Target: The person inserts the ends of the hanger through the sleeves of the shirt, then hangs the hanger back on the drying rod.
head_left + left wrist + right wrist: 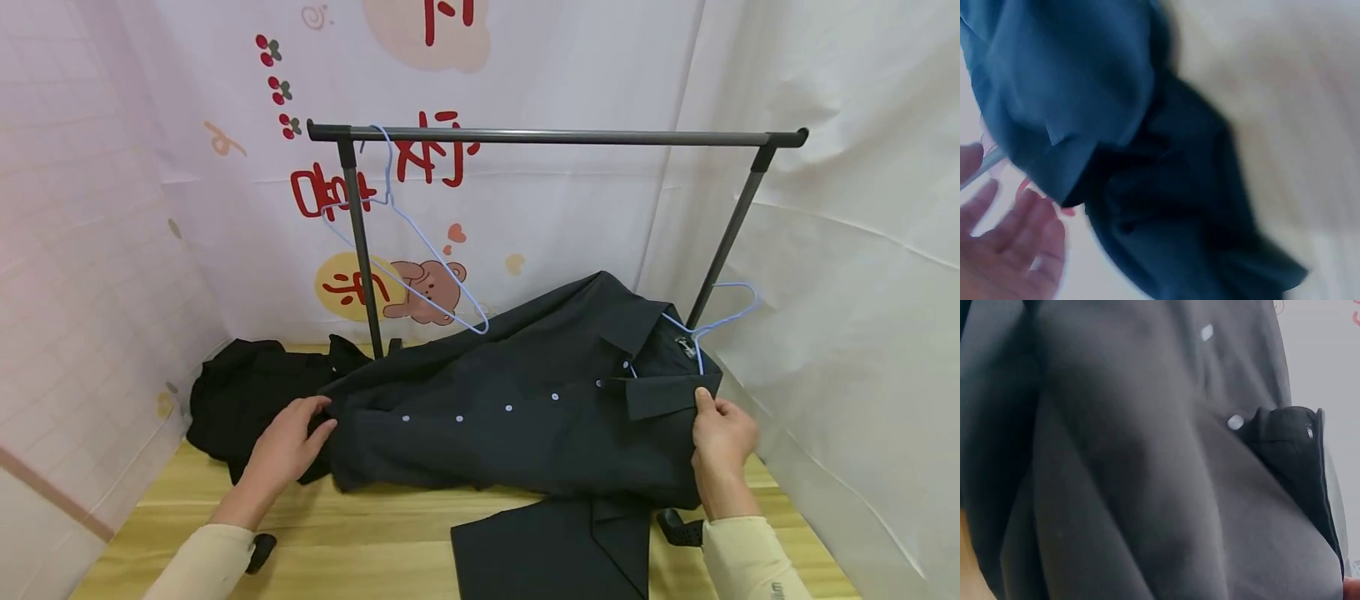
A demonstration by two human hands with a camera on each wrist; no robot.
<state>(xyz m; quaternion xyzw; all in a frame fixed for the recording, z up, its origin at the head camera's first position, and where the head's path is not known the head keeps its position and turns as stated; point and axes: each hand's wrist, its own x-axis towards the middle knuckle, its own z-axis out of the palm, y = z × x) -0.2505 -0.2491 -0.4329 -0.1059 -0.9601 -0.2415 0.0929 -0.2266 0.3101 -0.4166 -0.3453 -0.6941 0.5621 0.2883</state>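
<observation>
A dark button-up shirt [517, 400] lies sideways across the table, its row of pale buttons running left to right and its collar [660, 404] at the right. A blue hanger [723, 321] sits inside it, with the hook sticking out of the neck opening. My right hand [723, 442] pinches the shirt beside the collar, thumb on top. At the shirt's hem end, my left hand [292, 437] has its fingertips right by the cloth. In the left wrist view those fingers [1019, 240] are loosely spread, with no cloth between them. One sleeve hangs toward the front edge.
A dark metal rack [555, 136] stands behind the shirt, with an unused blue hanger [438, 254] on its bar at the left. Another dark garment [251, 396] lies bunched at the table's left. Black rack feet [678, 529] show near the front. White printed cloth surrounds the wooden table [360, 542].
</observation>
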